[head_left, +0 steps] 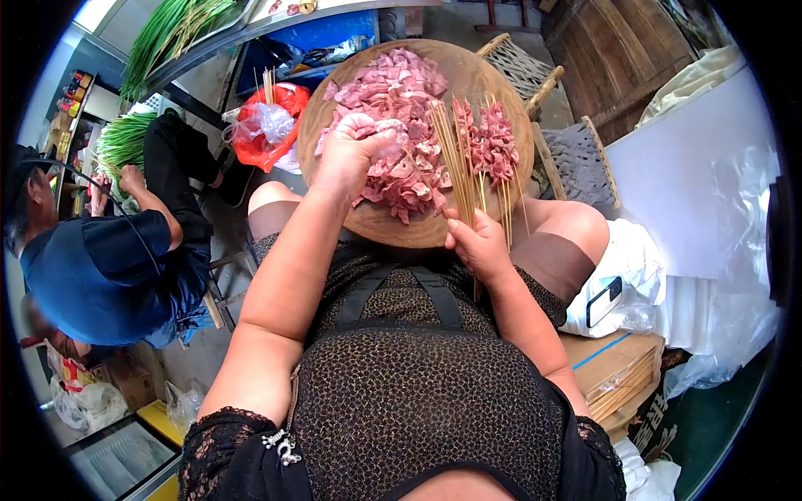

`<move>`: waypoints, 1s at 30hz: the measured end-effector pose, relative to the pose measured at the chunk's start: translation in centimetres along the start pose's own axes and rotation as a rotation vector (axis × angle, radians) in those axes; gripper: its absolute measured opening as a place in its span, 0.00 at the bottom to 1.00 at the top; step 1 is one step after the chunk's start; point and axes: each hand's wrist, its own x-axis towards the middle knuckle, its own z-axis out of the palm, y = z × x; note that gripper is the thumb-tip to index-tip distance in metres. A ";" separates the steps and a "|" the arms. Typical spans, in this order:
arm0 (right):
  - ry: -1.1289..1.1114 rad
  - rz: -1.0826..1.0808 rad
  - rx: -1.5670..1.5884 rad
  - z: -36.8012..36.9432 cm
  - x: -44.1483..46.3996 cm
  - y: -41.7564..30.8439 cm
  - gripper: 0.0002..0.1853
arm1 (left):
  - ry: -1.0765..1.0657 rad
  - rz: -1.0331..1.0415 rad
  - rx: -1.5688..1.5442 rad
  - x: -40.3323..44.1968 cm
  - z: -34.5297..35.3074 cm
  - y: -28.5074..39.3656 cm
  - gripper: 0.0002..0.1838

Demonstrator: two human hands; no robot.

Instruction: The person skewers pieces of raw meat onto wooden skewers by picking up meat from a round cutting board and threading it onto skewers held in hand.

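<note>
On a round wooden board (334, 219) across my knees lies a heap of raw meat pieces (397, 83). My left hand (357, 150) is over the heap, fingers curled and closed at a piece of meat; the fingertips partly blend with the meat behind. At the board's near edge my right hand (480, 246) grips a bundle of bamboo skewers (455, 167), which point away from me. Right of the bundle, skewers threaded with meat (494, 150) lie side by side on the board, bare ends toward me.
Another person (104, 259) sits at left, hands by green stalks (125, 142). A red plastic bag (266, 150) stands left of the board. Woven stools (576, 163) are at right. A phone (605, 302) rests on white bags near a cardboard box (614, 367).
</note>
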 end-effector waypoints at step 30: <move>-0.058 0.068 0.001 -0.3 0.2 0.0 0.10 | -0.050 -0.066 -0.168 0.2 -1.0 0.3 0.13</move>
